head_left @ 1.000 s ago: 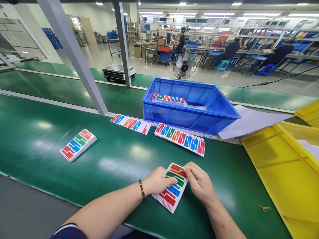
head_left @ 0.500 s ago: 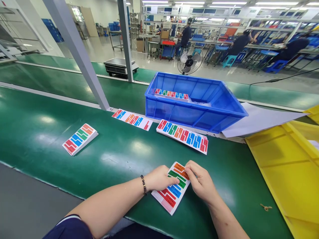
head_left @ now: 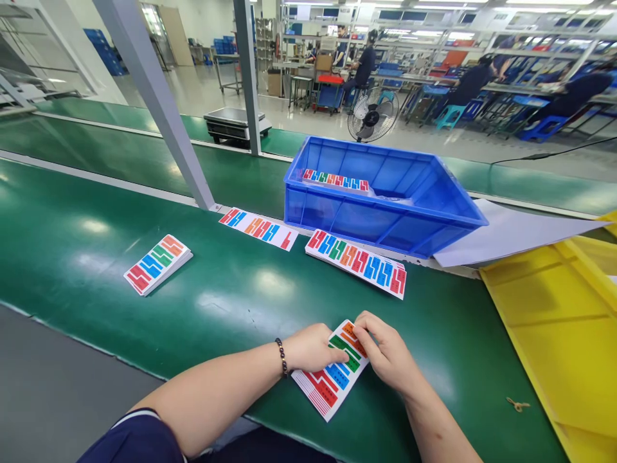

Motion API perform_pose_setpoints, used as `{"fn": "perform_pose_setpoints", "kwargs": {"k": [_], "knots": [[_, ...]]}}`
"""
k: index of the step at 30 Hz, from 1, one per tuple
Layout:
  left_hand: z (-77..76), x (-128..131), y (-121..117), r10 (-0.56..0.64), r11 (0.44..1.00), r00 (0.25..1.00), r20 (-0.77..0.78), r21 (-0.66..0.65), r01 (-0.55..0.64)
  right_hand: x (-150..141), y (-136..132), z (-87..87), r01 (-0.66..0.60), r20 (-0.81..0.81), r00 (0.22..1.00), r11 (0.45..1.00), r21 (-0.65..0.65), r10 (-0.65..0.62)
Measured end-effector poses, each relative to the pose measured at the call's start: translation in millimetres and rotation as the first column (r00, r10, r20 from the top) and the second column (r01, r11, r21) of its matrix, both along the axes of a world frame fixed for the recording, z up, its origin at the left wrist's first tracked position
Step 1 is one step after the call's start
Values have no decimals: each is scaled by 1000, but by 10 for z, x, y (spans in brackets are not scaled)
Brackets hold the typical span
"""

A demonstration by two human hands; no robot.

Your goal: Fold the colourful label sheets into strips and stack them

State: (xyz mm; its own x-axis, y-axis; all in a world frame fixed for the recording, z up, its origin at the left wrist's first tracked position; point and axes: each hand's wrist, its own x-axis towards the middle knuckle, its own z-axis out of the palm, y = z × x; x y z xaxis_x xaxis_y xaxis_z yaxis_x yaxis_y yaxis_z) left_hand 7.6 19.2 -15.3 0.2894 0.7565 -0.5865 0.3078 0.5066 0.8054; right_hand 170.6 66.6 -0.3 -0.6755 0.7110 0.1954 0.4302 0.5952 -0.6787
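A fanned stack of printed label sheets [head_left: 324,393], with orange, green, blue and red blocks, is held above the green work surface. My left hand [head_left: 315,349] grips its left side, thumb lying across the printed face and fingers hidden beneath. At the far right corner my right hand [head_left: 385,350] pinches the sheets between thumb and bent fingers. Beyond my hands lies a long stack of similar sheets [head_left: 355,262]. To its left rests a thin long strip [head_left: 258,228] with gaps in its print. Farther left is a short stack of sheets [head_left: 158,263].
A blue bin [head_left: 376,222] behind the long stack holds more printed sheets. At right stand a yellow bin [head_left: 554,334] and a large white sheet [head_left: 525,228]. A tan rubber band [head_left: 517,404] lies near the yellow bin. A grey post [head_left: 159,109] rises at left.
My right hand has shifted slightly left along the stack's top corner, and the stack has tilted a little. The whole view has shifted slightly; both hands keep their hold.
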Motion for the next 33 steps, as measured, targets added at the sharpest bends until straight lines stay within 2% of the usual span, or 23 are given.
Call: {"fn": "perform_pose_setpoints", "kwargs": {"k": [3,5,9,14,17,19,24,27,30,33], "knots": [[10,7,-2,-46,999,999,-25,-3,46,-15,-14,8,6,-6,1000,997,78,-5],[24,3,-2,-53,999,998,-19,1,53,-14,-18,6,5,-16,1000,996,87,-3],[69,-8,2,-89,996,995,-47,-10,88,-5,-15,-5,-28,-16,999,1000,6,28],[105,-3,0,-150,988,986,-73,-56,146,2,-8,12,-60,-17,998,997,41,61],[92,-5,5,-169,982,984,-63,-91,163,4,-1,47,-112,-32,993,993,-32,111],[79,-9,8,-200,978,977,-80,-82,193,1,-1,61,-140,-41,990,987,-80,137],[81,-15,5,-247,968,964,-97,-68,241,-10,-9,47,-134,-75,989,990,-46,130],[106,-15,12,-258,965,960,-108,-85,249,-15,-10,57,-147,-73,987,984,-98,140],[132,-11,19,-300,954,939,-171,-60,294,-40,-34,88,-166,-60,986,975,-151,159],[135,-8,14,-331,943,918,-219,-34,332,-66,-60,100,-145,-63,989,979,-146,137]]}}
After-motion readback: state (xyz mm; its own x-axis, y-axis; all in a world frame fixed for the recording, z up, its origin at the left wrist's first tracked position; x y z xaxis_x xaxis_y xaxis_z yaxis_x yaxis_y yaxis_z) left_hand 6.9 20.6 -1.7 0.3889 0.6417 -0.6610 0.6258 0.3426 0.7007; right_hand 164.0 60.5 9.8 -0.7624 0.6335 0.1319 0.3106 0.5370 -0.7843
